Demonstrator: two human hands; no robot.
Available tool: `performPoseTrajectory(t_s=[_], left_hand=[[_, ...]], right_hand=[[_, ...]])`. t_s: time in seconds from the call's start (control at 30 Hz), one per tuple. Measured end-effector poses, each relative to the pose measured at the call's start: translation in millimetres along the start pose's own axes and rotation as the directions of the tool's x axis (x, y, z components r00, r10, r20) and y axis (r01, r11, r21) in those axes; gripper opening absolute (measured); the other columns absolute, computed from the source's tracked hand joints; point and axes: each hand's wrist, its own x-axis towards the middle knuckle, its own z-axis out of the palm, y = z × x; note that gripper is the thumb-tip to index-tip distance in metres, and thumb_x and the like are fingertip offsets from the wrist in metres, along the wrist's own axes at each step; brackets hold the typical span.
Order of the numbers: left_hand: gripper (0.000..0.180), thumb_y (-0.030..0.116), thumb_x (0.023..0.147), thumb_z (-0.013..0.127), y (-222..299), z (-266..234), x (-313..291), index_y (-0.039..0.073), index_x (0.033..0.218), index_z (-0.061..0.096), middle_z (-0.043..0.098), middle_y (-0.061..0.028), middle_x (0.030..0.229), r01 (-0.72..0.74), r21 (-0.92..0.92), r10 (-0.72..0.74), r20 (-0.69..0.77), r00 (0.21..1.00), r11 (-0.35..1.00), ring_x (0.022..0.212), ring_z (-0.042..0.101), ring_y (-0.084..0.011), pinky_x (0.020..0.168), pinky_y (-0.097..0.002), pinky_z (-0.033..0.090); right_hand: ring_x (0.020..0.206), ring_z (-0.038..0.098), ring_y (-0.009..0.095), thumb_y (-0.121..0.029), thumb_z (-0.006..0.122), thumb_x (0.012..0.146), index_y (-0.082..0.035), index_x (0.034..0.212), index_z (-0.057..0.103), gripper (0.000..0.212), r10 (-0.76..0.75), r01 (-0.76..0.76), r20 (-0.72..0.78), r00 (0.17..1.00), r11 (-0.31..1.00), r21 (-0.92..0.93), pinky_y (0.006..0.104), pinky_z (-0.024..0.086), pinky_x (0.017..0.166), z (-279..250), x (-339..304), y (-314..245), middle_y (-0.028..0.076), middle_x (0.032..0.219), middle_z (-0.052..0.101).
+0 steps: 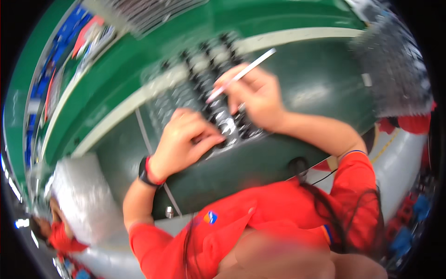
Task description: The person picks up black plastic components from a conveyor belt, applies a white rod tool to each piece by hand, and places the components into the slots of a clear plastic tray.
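Observation:
A clear plastic tray (167, 100) with rows of pockets lies on the dark green bench, and several small black parts (203, 81) sit in its rows toward the right. My right hand (258, 95) is above the tray's right side, its fingers closed around a slim white pen-like stick (251, 67). The stick slants, its pinkish lower end close to the black parts. At the tray's near edge is my left hand (183, 139), thumb and fingers drawn together beside the black parts. Whatever its fingertips pinch, if anything, is hidden.
Clear wrapped packs stand at the left (81, 195) and a stack of clear trays at the right (392, 69). A pale strip (297, 35) runs along the bench's far side. Another person's red sleeve (65, 237) shows at lower left. A small metal piece (169, 212) rests near the front edge.

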Motion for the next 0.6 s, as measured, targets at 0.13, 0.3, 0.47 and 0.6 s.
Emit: performPoseTrajectory(t_s=[0.13, 0.3, 0.47, 0.6], left_hand=[[0.009, 0.006, 0.07, 0.076, -14.4, -5.3, -3.2, 0.006, 0.073, 0.067, 0.055, -0.0029, 0.06, 0.175, 0.043, -0.166, -0.161, 0.973, 0.984, 0.054, 0.051, -0.0155, 0.061, -0.0282, 0.039], [0.006, 0.004, 0.081, 0.068, -53.8, -19.3, -3.0, 0.0, 0.079, 0.065, 0.059, -0.0031, 0.072, 0.312, 0.055, -0.256, -0.447, 0.857, 0.949, 0.066, 0.051, -0.0089, 0.063, -0.022, 0.04], [0.015, 0.013, 0.087, 0.064, -135.3, -53.3, -28.7, -0.001, 0.093, 0.064, 0.064, -0.0056, 0.088, 0.353, -0.108, -0.311, -0.745, 0.59, 0.929, 0.078, 0.057, -0.013, 0.073, -0.0253, 0.045], [0.042, 0.031, 0.091, 0.059, -185.1, -71.1, -46.7, -0.002, 0.117, 0.058, 0.057, -0.0151, 0.119, 0.63, -0.08, -0.51, -0.669, 0.54, 0.773, 0.109, 0.053, -0.0222, 0.097, -0.0339, 0.037]], right_hand=[[0.055, 0.055, 0.005, -0.008, 0.058, 0.091, 0.001, 0.094, 0.061, 0.01, 0.056, -0.057, 0.021, 0.998, 0.997, 0.044, 0.019, 0.044, 0.049, 1.0, -5.3, 5.9, 0.008, 0.085, 0.067], [0.061, 0.057, 0.006, -0.008, 0.062, 0.088, 0.0, 0.09, 0.065, 0.009, -0.284, 0.325, 0.18, 0.942, 0.906, -0.271, 0.0213, 0.045, 0.051, -4.1, -12.9, 12.1, 0.005, 0.081, 0.067], [0.065, 0.064, 0.021, -0.007, 0.064, 0.084, -0.001, 0.083, 0.066, 0.006, -0.473, 0.563, 0.343, 0.811, 0.792, -0.238, 0.0283, 0.049, 0.056, 3.3, -12.6, 12.3, 0.009, 0.08, 0.066], [0.055, 0.059, 0.017, -0.008, 0.064, 0.085, -0.002, 0.083, 0.066, 0.007, -0.439, 0.532, 0.338, 0.833, 0.802, -0.271, 0.0267, 0.045, 0.049, 3.6, -12.5, 6.9, 0.006, 0.078, 0.065]])
